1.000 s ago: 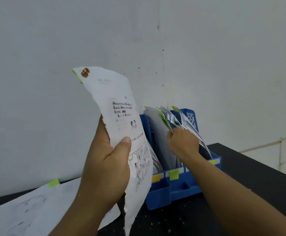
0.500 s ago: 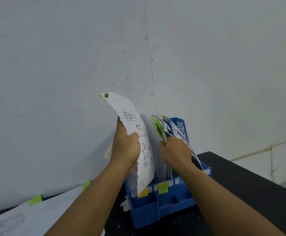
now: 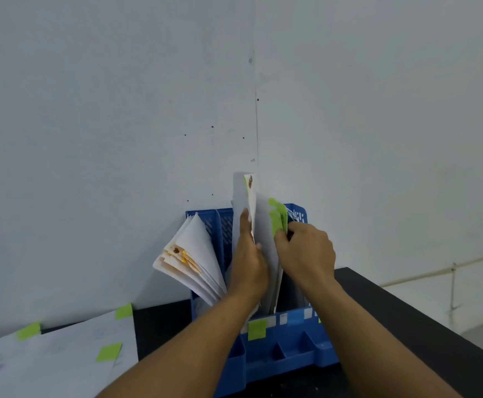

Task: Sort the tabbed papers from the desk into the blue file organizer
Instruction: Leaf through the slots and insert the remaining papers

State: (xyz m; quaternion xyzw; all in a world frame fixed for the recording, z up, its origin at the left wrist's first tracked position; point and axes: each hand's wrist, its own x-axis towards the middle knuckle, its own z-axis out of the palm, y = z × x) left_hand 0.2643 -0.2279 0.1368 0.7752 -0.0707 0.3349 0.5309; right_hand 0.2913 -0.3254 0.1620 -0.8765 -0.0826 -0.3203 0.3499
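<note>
Far left, on the desk: loose papers [image 3: 62, 351] lie flat on the black desk [image 3: 407, 326], their green tabs [image 3: 109, 351] facing up; these look to be the ones not yet sorted.

Left compartment: a sheaf of filed sheets [image 3: 191, 259] with orange tabs fans out and leans left over the wall of the blue file organizer [image 3: 277, 354], probably slumping for lack of support.

Left hand [image 3: 249, 265]: fingers straight and pointing up, thumb on the near side, pinching one sheet [image 3: 241, 196] upright; its lower part is down in the middle compartment, its top, with a green tab and a brown mark, rising above the rim. Held vertical, I judge, so it slides in without buckling.

Right hand [image 3: 306, 254]: fingers curled round the green-tabbed stack [image 3: 277, 219] already filed, drawing it rightward, seemingly to open a gap for the new sheet.

Front of organizer: a green label [image 3: 257, 328] marks this slot, matching the tabs.
</note>
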